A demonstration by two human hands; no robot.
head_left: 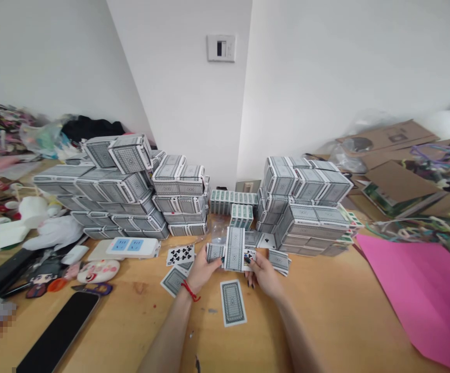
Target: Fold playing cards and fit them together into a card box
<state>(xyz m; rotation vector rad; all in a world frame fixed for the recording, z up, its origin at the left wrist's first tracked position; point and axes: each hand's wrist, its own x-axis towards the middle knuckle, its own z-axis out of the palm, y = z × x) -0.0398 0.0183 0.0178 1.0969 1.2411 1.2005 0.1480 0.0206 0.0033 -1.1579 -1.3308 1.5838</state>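
In the middle of the table my left hand [203, 269] grips a pack of playing cards [214, 252], backs up, thumb on top. My right hand [262, 272] pinches a face card [250, 254] that shows partly beside it. Between both hands an upright playing card [234, 248] with a grey patterned back overlaps the two; I cannot tell which hand bears it. A single card [233, 303] lies back up on the table nearer to me. Left of my left hand are a clubs card [180, 255] and some face-down cards [173, 281]. A small pile [278, 261] lies right of my right hand.
Tall stacks of card packs stand at left [112, 191] and right [312, 228]. Behind my hands are green-edged card boxes [233, 201]. A power strip [133, 246], a phone [59, 331] and a pink sheet [419, 295] lie about; cardboard boxes [399, 181] sit far right.
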